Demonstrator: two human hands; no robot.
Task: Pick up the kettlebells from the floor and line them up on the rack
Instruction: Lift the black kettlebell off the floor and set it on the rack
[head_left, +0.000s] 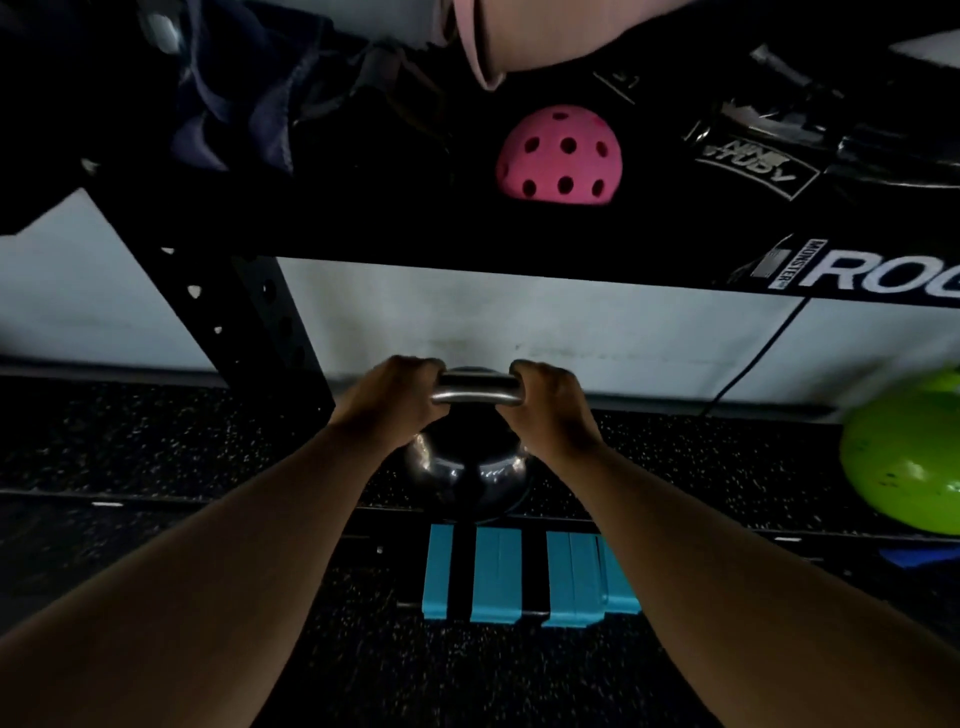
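The fingers (415, 370) of the left hand (395, 397) are wrapped over the left end of the polished steel handle (475, 389), and the fingers of the right hand (545, 402) are closed over its right end. Both hands are thus clenched on one thing: the shiny, dark, round-bodied metal kettlebell (465, 473). A two-handed grasp at the handle's corners is judged to be chosen so that the load is shared and the body hangs centred between the wrists, without swing.

The kettlebell is located low, over the black speckled rubber floor (156, 457), directly in front of the person and below the black steel rack shelf (467, 234). Whether its base is touching the floor or has been raised clear cannot be told, since the underside is hidden. Both forearms are extended straight forward, which keeps the weight on the body's midline.

Just nearer the camera than the kettlebell, a set of light blue blocks crossed by black bands (519, 577) is lying on the floor. To the right, a glossy green round object (904, 457) is blurred at the frame edge; it may be another kettlebell, but this cannot be confirmed. On the shelf above, a pink perforated plastic ball (558, 156) is stored among dark items. The perforated black rack upright (275, 332) stands to the left.

The task is judged to be at the pick-up step; nothing is yet seen lined up.
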